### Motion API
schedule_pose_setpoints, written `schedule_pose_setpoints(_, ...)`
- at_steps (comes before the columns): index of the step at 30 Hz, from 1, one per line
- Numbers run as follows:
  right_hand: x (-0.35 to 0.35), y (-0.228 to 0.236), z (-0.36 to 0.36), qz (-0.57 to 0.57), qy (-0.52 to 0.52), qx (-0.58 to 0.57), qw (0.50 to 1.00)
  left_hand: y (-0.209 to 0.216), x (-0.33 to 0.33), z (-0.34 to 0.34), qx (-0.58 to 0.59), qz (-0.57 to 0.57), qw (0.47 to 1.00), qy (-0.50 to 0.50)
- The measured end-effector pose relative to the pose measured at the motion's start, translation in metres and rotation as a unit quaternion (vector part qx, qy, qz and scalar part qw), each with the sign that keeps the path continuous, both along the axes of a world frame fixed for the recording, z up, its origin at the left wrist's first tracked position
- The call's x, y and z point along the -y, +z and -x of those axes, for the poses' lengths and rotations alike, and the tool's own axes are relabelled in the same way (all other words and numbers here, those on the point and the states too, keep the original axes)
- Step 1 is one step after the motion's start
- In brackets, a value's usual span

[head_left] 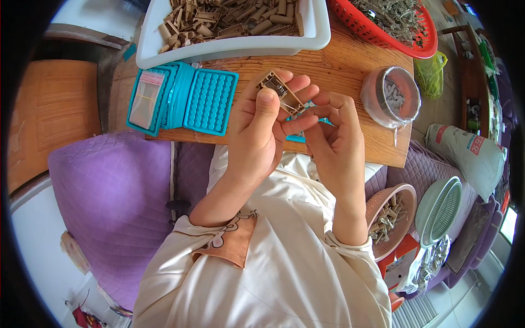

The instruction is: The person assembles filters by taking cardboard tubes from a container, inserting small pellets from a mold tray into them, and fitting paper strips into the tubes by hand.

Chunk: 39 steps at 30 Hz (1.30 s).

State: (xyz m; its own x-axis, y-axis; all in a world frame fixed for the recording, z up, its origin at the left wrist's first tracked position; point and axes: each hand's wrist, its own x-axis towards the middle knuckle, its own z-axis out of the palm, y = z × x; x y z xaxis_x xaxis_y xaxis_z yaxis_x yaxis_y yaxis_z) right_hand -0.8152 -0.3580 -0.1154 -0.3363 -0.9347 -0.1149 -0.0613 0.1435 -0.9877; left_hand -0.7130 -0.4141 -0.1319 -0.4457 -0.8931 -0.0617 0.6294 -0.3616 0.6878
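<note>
Both hands busy: left hand fingers grip small brown frame; right hand fingers pinched beside it; white tray holds brown pieces.

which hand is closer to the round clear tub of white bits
Right. The right hand is just left of the round clear tub, apart from it; the left hand is farther left, holding a brown plastic piece.

- I note a cream short-sleeved garment filling the lower centre of the frame.
- Tan-orange patch with a white outlined figure at lower centre-left.
- Left hand and right hand bare, forearms uncovered.
</note>
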Motion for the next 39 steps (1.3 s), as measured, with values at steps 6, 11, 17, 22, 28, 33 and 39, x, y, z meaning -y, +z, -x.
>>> schedule_pose_setpoints(6,0.001,-0.017,0.013,0.012,0.002,-0.074,0.997,-0.001,-0.001,0.003,0.033,-0.052,0.996,-0.057)
schedule_pose_setpoints(11,0.002,-0.017,0.011,0.106,-0.008,0.132,0.986,-0.007,-0.008,0.007,0.097,0.023,0.994,-0.040)
schedule_pose_setpoints(17,0.006,-0.026,0.020,0.055,0.010,-0.035,0.998,-0.022,-0.019,0.010,0.235,0.132,0.962,-0.039)
schedule_pose_setpoints(22,0.009,-0.030,0.036,0.024,0.078,-0.046,0.996,-0.026,-0.018,0.016,0.181,0.059,0.980,-0.056)
schedule_pose_setpoints(28,0.016,-0.024,0.039,-0.017,0.079,-0.062,0.995,-0.033,-0.015,0.019,0.210,0.111,0.970,-0.058)
schedule_pose_setpoints(33,0.025,-0.040,0.057,0.006,0.152,-0.034,0.988,-0.033,-0.002,0.008,0.218,0.083,0.968,-0.095)
schedule_pose_setpoints(39,0.013,-0.092,0.076,-0.054,0.037,-0.220,0.973,-0.044,0.011,-0.018,0.225,0.007,0.969,-0.103)
